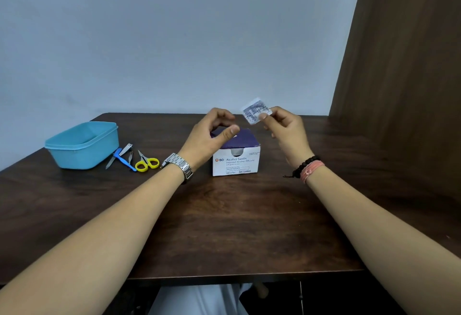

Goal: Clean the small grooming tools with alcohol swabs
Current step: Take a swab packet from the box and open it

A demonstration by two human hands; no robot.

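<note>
A white and purple box of alcohol swabs (237, 162) stands in the middle of the dark wooden table (237, 214). My right hand (287, 130) pinches a small sealed swab packet (254, 111) above and behind the box. My left hand (212, 132) hovers over the box top with fingers curled and nothing in them, a short gap from the packet. To the left lie the grooming tools: small yellow-handled scissors (147, 162), a nail clipper (126, 148), a blue-handled tool (123, 160) and a small metal tool (130, 157).
A light blue plastic tub (83, 143) sits at the table's left, right beside the tools. A brown curtain (404, 65) hangs at the right, against the table's far right corner. A pale wall stands behind the table.
</note>
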